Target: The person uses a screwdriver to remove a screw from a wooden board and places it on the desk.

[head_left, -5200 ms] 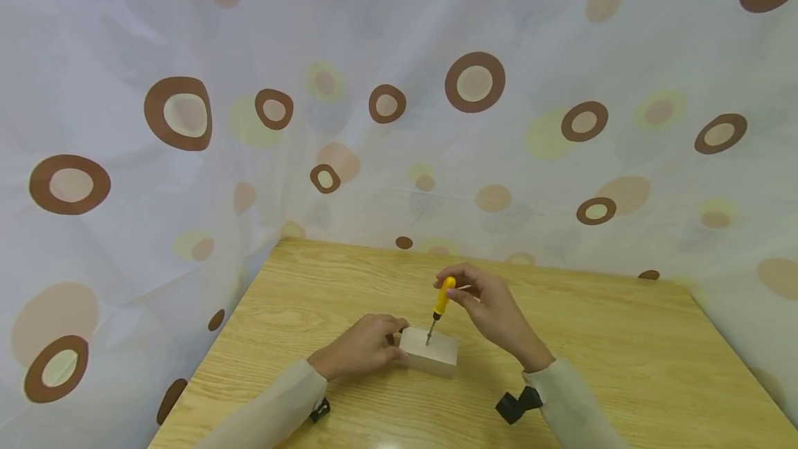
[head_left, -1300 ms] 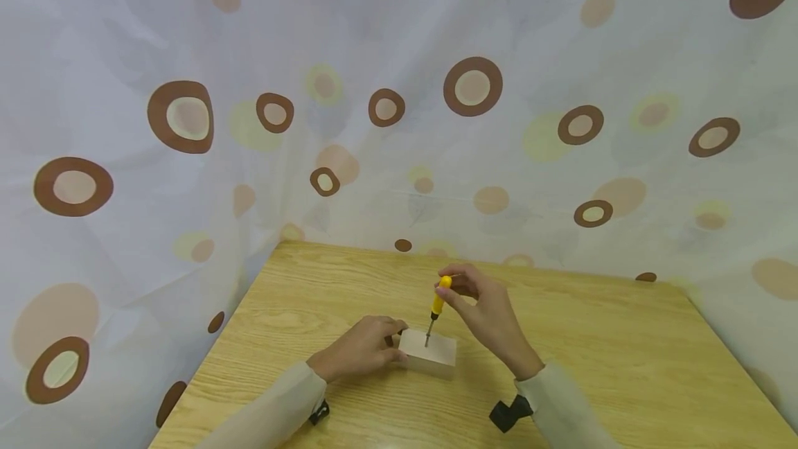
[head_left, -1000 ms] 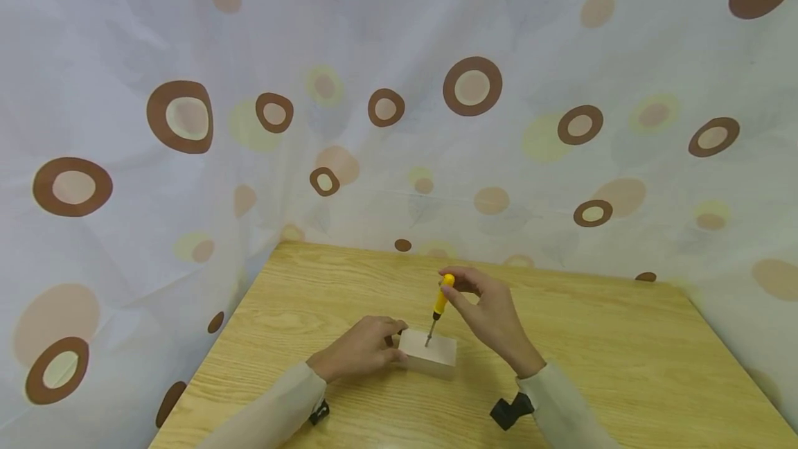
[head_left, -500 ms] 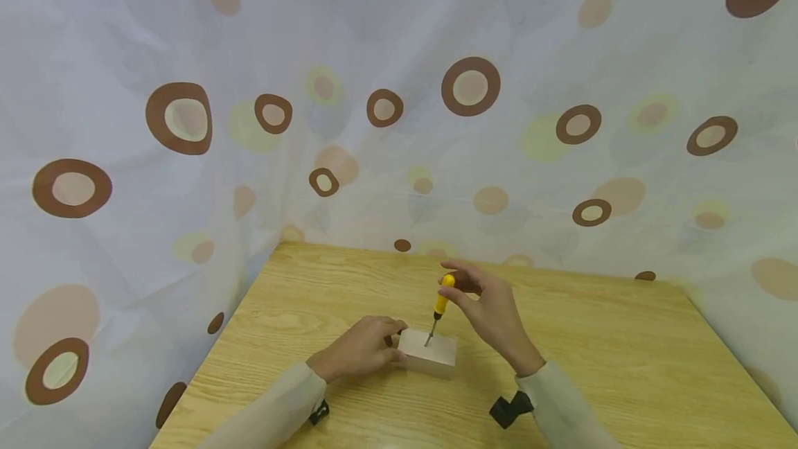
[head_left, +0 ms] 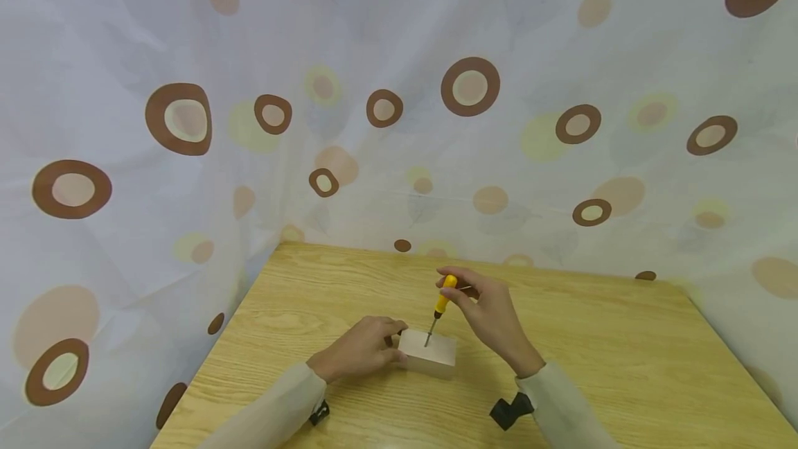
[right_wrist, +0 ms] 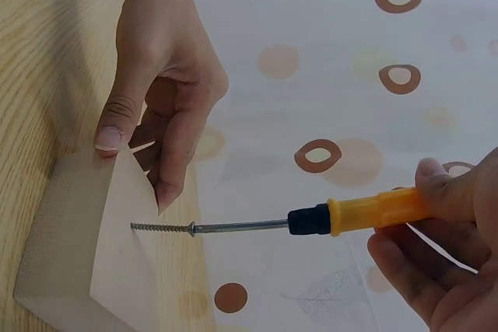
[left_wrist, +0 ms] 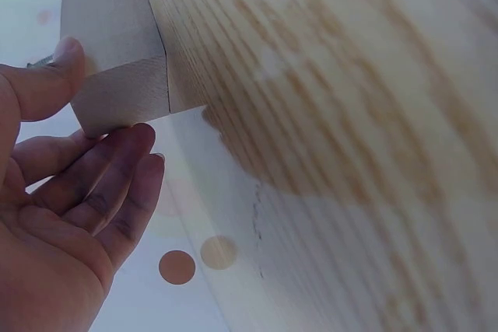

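A pale wooden block [head_left: 442, 346] lies on the table in the head view. My left hand [head_left: 361, 348] grips its left end, thumb on the near side and fingers on the far side. A long threaded screw [right_wrist: 159, 228] stands in the block's upper face, most of its thread showing. The tip of a screwdriver [right_wrist: 381, 211] meets the screw's head; it has a yellow handle, black collar and thin metal shaft. My right hand [head_left: 492, 310] pinches the handle's upper part between thumb and fingers. The screwdriver leans slightly right in the head view.
The wood-grain table [head_left: 324, 283] reaches back to a white curtain [head_left: 424, 144] with brown and beige spots, which also hangs at both sides. Black wrist mounts [head_left: 511, 411] sit at the sleeves' cuffs.
My right fingers have shifted around the screwdriver's handle, spreading and closing again, and its lean varies slightly. The right wrist sits slightly further left than at first. Block and left hand stay in place.
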### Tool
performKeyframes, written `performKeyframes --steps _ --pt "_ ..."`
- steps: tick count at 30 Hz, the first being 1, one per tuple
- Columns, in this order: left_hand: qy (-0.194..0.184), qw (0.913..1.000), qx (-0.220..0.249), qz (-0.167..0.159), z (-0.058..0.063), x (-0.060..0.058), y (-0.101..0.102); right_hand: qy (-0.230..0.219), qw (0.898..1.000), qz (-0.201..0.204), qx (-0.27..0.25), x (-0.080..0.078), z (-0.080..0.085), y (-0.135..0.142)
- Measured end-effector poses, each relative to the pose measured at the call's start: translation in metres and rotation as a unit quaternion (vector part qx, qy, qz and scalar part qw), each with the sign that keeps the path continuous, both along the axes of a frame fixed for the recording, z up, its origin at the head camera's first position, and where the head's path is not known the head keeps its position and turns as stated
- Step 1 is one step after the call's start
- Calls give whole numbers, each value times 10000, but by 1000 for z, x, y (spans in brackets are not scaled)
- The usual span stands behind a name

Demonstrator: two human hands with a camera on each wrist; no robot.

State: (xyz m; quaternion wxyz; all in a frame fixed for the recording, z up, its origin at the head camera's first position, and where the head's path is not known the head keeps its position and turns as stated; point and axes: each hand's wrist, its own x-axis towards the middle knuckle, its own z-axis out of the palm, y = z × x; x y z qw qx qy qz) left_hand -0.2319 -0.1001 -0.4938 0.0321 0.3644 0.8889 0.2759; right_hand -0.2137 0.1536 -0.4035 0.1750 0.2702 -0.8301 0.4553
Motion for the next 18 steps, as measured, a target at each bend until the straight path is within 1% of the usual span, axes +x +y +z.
performKeyframes --steps 4,7,11,15,18 --pt "20 10000 -12 0 1 1 0 55 9999 84 -25 -1 0 2" --pt "5 10000 -21 23 0 0 0 55 9998 123 -151 0 2 4" --pt "-12 10000 -34 47 -1 -1 0 -134 9992 104 -372 1 6 7" --pt "-36 10000 -50 63 -1 -1 0 -253 9985 -105 -464 2 8 11" --pt "-54 10000 -47 67 -2 -1 -1 -206 9985 -292 -413 2 9 14"
